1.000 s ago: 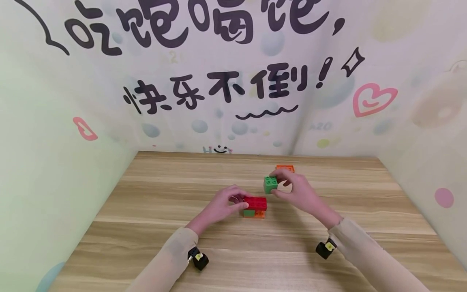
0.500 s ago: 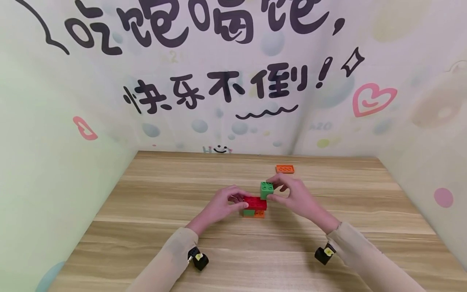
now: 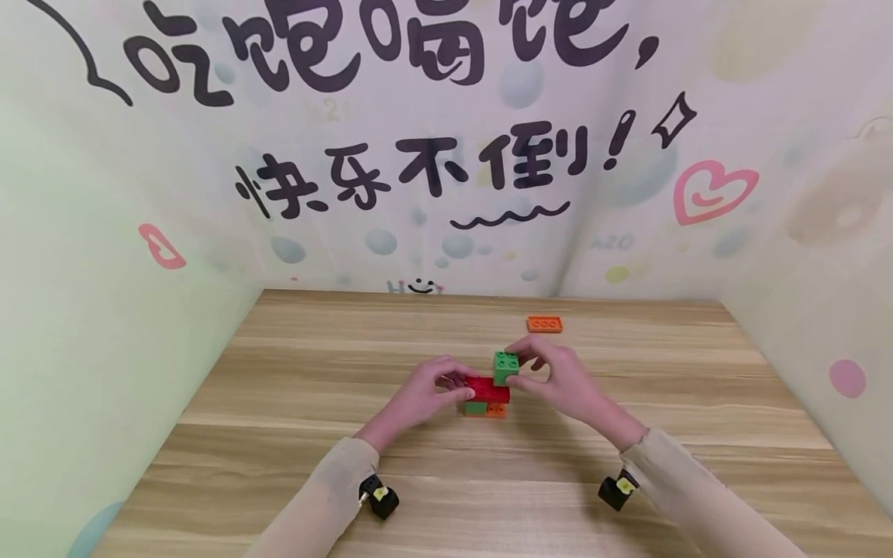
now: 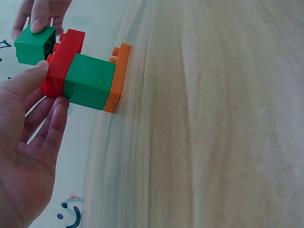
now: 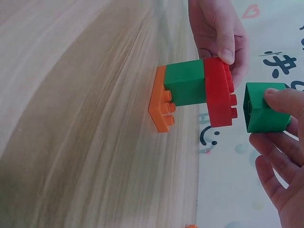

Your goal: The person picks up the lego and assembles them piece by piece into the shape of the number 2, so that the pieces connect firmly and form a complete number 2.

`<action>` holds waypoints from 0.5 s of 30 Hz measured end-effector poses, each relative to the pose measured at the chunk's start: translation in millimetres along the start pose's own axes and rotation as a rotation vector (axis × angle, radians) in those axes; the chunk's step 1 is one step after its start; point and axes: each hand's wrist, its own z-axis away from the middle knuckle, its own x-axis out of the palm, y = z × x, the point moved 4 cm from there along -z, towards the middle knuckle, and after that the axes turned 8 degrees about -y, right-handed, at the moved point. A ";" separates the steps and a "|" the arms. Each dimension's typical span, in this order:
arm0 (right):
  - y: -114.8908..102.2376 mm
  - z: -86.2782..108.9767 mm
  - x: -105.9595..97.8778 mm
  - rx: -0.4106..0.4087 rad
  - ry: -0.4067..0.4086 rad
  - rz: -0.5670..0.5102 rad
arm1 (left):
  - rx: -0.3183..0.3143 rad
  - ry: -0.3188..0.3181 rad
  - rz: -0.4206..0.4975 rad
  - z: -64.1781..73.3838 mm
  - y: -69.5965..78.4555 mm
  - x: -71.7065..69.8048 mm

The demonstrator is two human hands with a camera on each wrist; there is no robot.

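On the left, a pale sleeve [image 3: 314, 496] with a black wrist camera [image 3: 382, 501] leads to the left hand [image 3: 425, 394]. Its fingers are parted only by the width of the red brick [image 3: 486, 389], pinching that brick's left end, thumb on the near side and index finger on the far side; whether a fingertip also meets the block below, I cannot tell. The red brick lies across the top of a lower green block [image 4: 90, 80], which sits on the left part of an orange base [image 4: 118, 78] on the table [image 3: 307, 372]; bare studs show on the base's right part.

Just above the red brick's right end is a raised green block [image 3: 505, 370], studs up. The right wrist view shows its hollow underside facing the red studs, with a narrow gap between. Beyond, near the table's back edge, lies an orange piece [image 3: 544, 324], ringed underside up. The right hand [image 3: 562, 380] grips the raised block from the right, thumb and curved fingers apart by the block's width.
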 end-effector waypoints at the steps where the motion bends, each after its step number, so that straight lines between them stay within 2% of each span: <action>1: -0.1 0.1 0.5 -0.002 0.000 0.001 | -0.001 0.000 0.000 -0.2 -0.6 0.2; 15: 0.2 0.0 3.8 -0.029 0.001 0.008 | -0.002 -0.001 0.010 -0.5 0.2 0.1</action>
